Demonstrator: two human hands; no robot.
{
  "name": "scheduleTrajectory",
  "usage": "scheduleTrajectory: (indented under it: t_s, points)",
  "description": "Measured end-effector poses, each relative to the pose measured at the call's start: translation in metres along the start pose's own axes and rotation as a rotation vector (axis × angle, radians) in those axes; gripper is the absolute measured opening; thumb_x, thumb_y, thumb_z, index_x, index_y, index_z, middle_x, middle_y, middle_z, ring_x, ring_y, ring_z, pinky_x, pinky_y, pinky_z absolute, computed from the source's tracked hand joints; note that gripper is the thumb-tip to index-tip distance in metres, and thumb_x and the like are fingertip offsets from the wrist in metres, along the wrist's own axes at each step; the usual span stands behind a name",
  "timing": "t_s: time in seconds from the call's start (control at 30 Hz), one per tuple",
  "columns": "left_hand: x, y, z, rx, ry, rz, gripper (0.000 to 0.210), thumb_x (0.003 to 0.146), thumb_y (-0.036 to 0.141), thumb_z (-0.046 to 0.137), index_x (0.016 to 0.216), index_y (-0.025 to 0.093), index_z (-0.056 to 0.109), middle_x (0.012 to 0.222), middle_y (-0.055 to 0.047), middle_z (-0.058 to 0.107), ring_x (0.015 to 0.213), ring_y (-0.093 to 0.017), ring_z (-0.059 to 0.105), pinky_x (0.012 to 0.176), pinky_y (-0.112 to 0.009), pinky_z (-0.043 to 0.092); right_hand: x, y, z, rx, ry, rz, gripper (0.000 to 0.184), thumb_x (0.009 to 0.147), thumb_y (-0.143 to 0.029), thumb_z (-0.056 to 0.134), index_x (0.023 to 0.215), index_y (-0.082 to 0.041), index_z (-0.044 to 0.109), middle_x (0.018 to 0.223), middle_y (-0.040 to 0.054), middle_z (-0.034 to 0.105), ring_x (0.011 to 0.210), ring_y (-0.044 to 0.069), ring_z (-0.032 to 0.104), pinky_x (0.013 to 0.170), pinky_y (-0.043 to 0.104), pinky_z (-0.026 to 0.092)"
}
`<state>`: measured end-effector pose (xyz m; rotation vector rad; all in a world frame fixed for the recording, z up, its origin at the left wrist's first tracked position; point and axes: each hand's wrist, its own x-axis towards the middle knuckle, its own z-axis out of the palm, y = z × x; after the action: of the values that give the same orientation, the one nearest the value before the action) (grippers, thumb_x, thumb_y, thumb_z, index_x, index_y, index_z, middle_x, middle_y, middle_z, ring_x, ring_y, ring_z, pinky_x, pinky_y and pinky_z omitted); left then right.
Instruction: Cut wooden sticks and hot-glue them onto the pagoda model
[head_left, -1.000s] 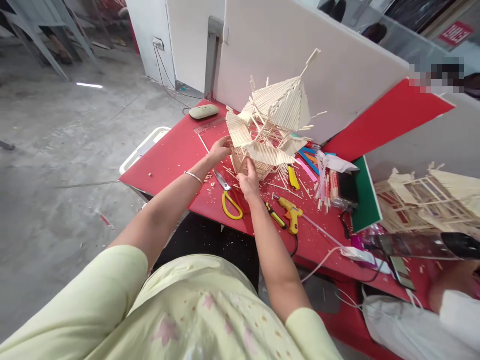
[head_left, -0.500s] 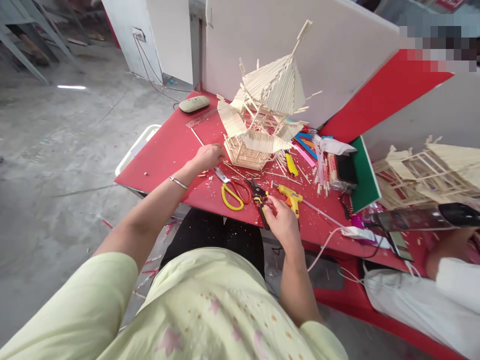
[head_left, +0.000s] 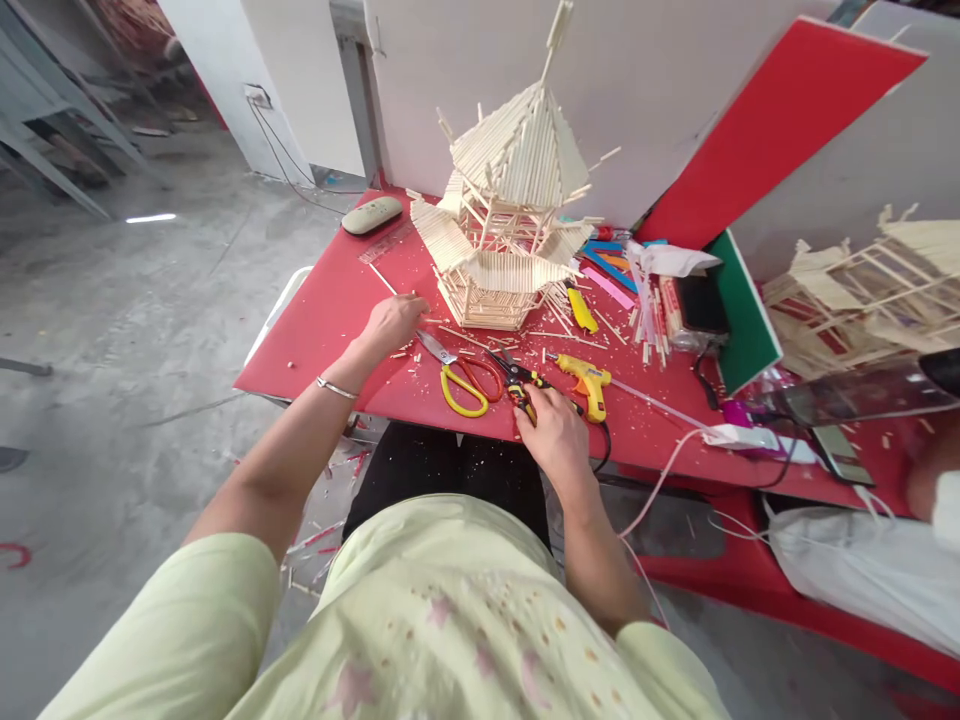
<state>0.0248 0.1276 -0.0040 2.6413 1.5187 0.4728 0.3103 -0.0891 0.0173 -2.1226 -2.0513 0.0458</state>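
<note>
My left hand (head_left: pixel 394 324) rests low over the tabletop, left of a pagoda-like model made of thin wooden sticks (head_left: pixel 491 270). Its fingers are drawn together and point at the model's base; whatever they hold is too small to make out. Under my right hand (head_left: pixel 556 430) lie black-and-yellow pliers (head_left: pixel 517 376), with my fingers closed over their handles and their jaws pointing away from me. Scissors with one yellow and one red handle (head_left: pixel 465 388) lie between my hands. A yellow glue gun (head_left: pixel 589 382) lies just right of the pliers.
Stick scraps and a yellow utility knife (head_left: pixel 581 310) lie around the model on the red table (head_left: pixel 315 330). An oval case (head_left: pixel 372 215) sits at the back left. Rightward are a green board (head_left: pixel 742 315), a power strip (head_left: pixel 757 440), another stick model (head_left: pixel 847 290) and part of another person.
My right hand has come down over the pliers' handles, and the pliers have turned slightly. My left hand stays near the model's base. The whole view has shifted a little.
</note>
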Motion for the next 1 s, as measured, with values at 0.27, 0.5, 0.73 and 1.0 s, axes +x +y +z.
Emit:
scheduleTrajectory:
  t_s: [0.27,0.5,0.73,1.0]
  points:
    - [0.007,0.039,0.009,0.013,-0.056,0.160,0.027,0.091,0.024,0.051,0.103,0.019,0.075,0.106,-0.012,0.068,0.103,-0.027,0.064,0.077,-0.034,0.047,0.004,0.002,-0.006,-0.184,-0.062,0.120,0.076,0.092,-0.061,0.060,0.150,-0.016,0.047,0.132,0.0222,0.059,0.118,0.037,0.055,0.095,0.046,0.043]
    - [0.014,0.059,0.009,0.095,-0.119,0.187,0.020,0.090,0.014,0.050,0.091,0.015,0.071,0.103,-0.016,0.067,0.097,-0.026,0.061,0.075,-0.034,0.044,0.005,0.002,0.000,-0.181,-0.003,0.128,0.079,0.084,-0.065,0.067,0.145,-0.016,0.055,0.111,0.0216,0.062,0.106,0.036,0.057,0.089,0.047,0.044]
    - [-0.018,0.049,-0.018,0.078,-0.076,0.132,0.020,0.090,0.013,0.049,0.100,0.016,0.067,0.088,-0.013,0.067,0.087,-0.026,0.063,0.081,-0.038,0.045,0.006,0.004,0.010,-0.082,0.049,0.159,0.082,0.082,-0.064,0.068,0.144,-0.012,0.054,0.112,0.0221,0.060,0.108,0.037,0.057,0.090,0.047,0.046]
    - [-0.058,0.066,-0.046,-0.720,0.131,-0.139,0.012,0.094,0.022,0.047,0.098,0.019,0.058,0.084,-0.003,0.065,0.066,-0.014,0.058,0.066,-0.027,0.046,0.004,0.018,0.001,0.295,-0.025,0.270,0.087,0.071,-0.059,0.077,0.143,-0.015,0.056,0.126,0.0206,0.059,0.115,0.035,0.061,0.094,0.044,0.050]
